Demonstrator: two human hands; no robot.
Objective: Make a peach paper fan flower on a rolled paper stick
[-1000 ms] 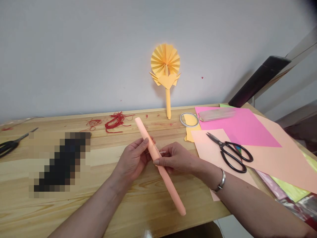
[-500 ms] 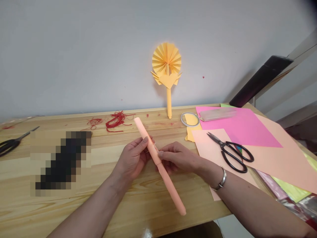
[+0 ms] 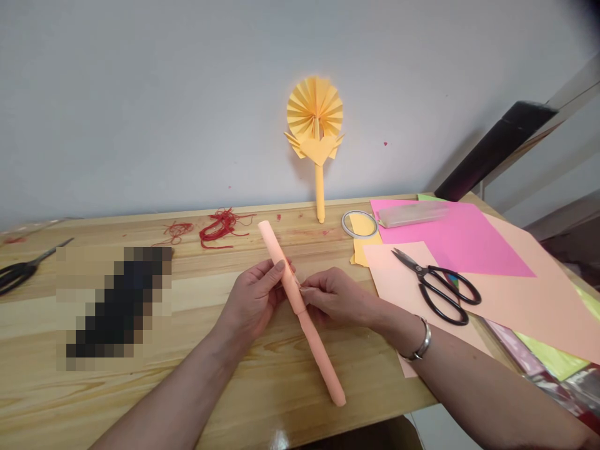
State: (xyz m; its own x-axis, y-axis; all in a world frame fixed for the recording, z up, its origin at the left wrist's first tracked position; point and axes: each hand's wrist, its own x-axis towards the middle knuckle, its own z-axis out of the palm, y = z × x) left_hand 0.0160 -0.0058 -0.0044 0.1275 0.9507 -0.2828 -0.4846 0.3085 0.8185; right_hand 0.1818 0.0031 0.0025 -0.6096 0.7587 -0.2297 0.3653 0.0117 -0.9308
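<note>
A long peach paper tube [image 3: 322, 359] slants over the table, its upper end pointing away to the left. My left hand [image 3: 255, 297] grips its upper half, thumb on top and fingers behind. On the tube's right side, my right hand [image 3: 335, 295] is closed in a pinch at its edge; what the fingertips pinch is too small to name. A yellow pleated paper fan [image 3: 315, 109] with a heart and a rolled handle leans upright against the wall beyond the tube.
Black-handled scissors [image 3: 443, 284] lie on peach paper [image 3: 398, 281] at the right. Behind are pink paper [image 3: 487, 244] and a tape roll [image 3: 344, 231]. Red thread [image 3: 219, 230], other scissors [image 3: 21, 273] and a pixelated dark object [image 3: 117, 306] are at the left.
The tube has turned slightly, its lower end shifting left and its upper end right. The right fingers have curled in more tightly at its side.
</note>
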